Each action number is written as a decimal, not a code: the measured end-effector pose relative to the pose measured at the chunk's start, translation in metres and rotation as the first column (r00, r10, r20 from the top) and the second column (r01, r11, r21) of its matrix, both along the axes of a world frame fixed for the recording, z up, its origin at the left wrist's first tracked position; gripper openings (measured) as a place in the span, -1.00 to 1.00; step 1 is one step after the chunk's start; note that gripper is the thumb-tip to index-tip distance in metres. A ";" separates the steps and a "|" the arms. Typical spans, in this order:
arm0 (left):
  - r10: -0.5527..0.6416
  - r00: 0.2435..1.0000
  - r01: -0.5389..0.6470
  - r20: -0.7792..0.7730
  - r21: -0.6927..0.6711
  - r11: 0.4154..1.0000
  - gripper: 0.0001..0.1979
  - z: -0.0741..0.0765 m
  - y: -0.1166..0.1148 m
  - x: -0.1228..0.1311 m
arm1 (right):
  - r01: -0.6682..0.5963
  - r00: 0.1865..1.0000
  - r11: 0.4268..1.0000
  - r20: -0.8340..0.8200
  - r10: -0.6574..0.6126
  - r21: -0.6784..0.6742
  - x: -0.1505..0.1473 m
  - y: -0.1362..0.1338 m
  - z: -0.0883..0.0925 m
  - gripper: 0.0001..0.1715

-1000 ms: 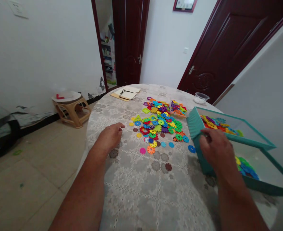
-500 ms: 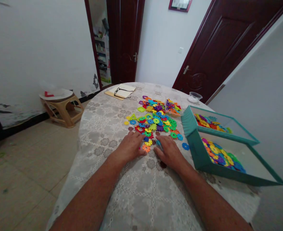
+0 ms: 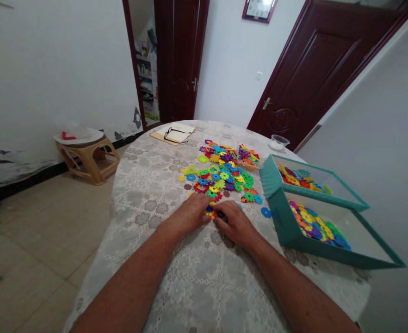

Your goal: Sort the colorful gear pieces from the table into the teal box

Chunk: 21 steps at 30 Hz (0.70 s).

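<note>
Has moved right hand (image 3: 237, 222) leftward since the earlier frame, close beside left hand (image 3: 192, 212). Curls fingers of both about toothed discs (image 3: 209, 208), just near of mixed heap (image 3: 225, 175); cannot tell whether gripped. Has room over patterned tablecloth (image 3: 186, 282), left to its curved edge; meets teal box (image 3: 283, 224) rightward. Cannot read framed sheet (image 3: 259, 9), far wall.

Soft, muted indoor light, faint shadows on the tablecloth (image 3: 197, 289), wide-angle stretch at edges.
</note>
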State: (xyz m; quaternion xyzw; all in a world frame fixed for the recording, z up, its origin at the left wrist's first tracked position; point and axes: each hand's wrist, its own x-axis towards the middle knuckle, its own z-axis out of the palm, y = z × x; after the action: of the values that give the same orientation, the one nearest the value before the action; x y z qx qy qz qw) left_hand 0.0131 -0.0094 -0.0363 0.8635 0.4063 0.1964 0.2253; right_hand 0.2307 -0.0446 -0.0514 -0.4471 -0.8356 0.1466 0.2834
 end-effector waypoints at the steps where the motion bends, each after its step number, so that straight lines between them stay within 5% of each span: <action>1: -0.004 1.000 0.004 -0.001 -0.003 1.000 -0.65 -0.001 0.000 0.000 | -0.015 1.000 1.000 -0.001 0.015 -0.003 -0.001 -0.001 0.001 -0.71; 6: -0.067 0.997 0.067 0.046 -0.016 0.998 -0.58 -0.002 -0.001 -0.003 | -0.042 0.998 0.999 -0.048 0.043 0.006 0.002 -0.005 0.009 -0.69; 11: 0.044 0.999 -0.043 -0.021 0.063 0.997 -0.50 0.006 -0.006 -0.006 | 0.148 0.984 0.983 0.085 -0.158 0.113 0.027 -0.006 0.019 -0.67; 16: 0.101 0.974 -0.092 -0.202 0.052 0.994 -0.70 0.010 -0.006 -0.004 | 0.290 0.901 0.957 0.333 -0.278 0.014 0.042 -0.007 0.019 -0.68; 21: 0.124 0.968 -0.126 -0.218 0.002 0.992 -0.78 0.006 -0.002 -0.001 | 0.339 0.887 0.936 0.360 -0.288 -0.088 0.037 -0.005 0.016 -0.75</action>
State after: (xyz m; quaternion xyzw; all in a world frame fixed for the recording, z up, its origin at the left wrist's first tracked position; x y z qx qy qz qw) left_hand 0.0120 -0.0114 -0.0305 0.8511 0.4834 0.1119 0.1714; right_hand 0.2675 -0.0500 -0.0353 -0.6149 -0.7752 0.0807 0.1201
